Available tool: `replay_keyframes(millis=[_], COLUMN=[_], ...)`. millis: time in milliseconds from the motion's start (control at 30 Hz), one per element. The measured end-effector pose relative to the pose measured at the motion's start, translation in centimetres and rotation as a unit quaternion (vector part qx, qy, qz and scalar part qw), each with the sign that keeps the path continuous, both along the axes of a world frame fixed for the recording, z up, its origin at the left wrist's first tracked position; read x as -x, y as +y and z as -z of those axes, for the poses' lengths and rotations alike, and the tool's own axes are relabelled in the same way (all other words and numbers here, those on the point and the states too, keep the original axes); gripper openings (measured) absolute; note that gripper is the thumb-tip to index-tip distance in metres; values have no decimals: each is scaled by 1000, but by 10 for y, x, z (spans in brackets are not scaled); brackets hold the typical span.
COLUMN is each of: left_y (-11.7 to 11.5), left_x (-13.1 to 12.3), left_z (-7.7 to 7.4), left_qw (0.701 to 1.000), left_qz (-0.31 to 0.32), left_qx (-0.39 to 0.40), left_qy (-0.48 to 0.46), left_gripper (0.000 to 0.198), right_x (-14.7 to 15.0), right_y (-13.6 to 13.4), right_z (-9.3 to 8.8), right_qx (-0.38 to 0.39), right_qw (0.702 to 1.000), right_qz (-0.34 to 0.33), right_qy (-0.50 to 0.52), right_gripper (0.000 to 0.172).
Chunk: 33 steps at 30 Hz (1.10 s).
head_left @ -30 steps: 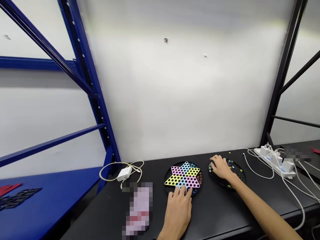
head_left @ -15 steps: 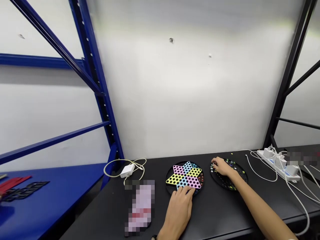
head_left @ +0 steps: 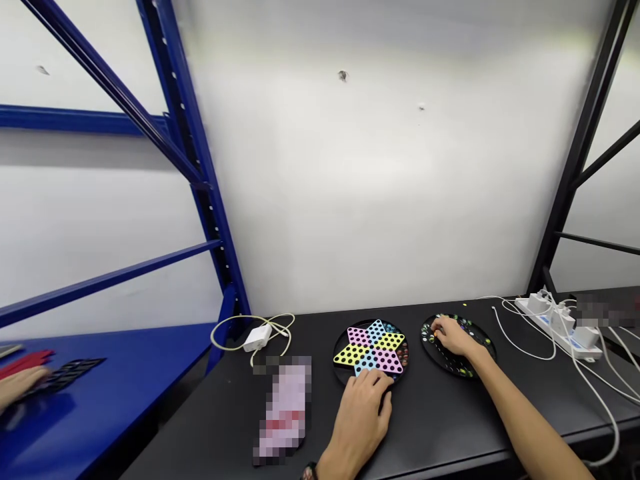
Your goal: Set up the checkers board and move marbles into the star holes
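I have the left hand (head_left: 364, 408) unclenched, fingers curved over the near edge of the star board (head_left: 371, 349), towards the back edge of the worktop (head_left: 430, 427). My right hand (head_left: 451, 335) is over the marble tray (head_left: 440, 360), just right; an orange marble (head_left: 435, 334) shows at its fingertips. I cannot tell if they grip it.

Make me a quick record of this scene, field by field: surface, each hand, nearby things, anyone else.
Surface: black table
Left hand: fingers at the near edge of the star-shaped board, which lies on a round black tray
Right hand: over a second round tray, fingers beside an orange piece; grip unclear
Left of board: white adapter; blurred pinkish item
Far right: white power strip
Other person: a hand at the blue table
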<state>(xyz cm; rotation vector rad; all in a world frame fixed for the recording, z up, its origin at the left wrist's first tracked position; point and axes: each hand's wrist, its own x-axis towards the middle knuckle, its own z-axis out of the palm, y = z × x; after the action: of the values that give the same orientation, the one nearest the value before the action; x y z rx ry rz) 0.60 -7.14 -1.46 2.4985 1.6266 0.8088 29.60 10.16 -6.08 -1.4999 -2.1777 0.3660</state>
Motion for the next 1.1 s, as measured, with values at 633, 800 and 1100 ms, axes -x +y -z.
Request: replay_keyframes(millis=[633,800,1100], left_y=[-2,-1,-2], left_x=[-1,-2,-2], left_z=[-1,0,-1], left_qw=[1000,999,1000], left_qz=[-4,-6,-5], left_qx=[-14,-32,-27], left_qy=[-4,-3,2], left_gripper=[17,16,17], right_x=[-3,3,6], right_y=[-6,-8,-6], right_z=[-45,-43,-23], right_qx=[138,197,129], right_qw=[633,560,727], right_qz=[81,119,184], right_qy=[758,796,649], right_gripper=[17,16,20])
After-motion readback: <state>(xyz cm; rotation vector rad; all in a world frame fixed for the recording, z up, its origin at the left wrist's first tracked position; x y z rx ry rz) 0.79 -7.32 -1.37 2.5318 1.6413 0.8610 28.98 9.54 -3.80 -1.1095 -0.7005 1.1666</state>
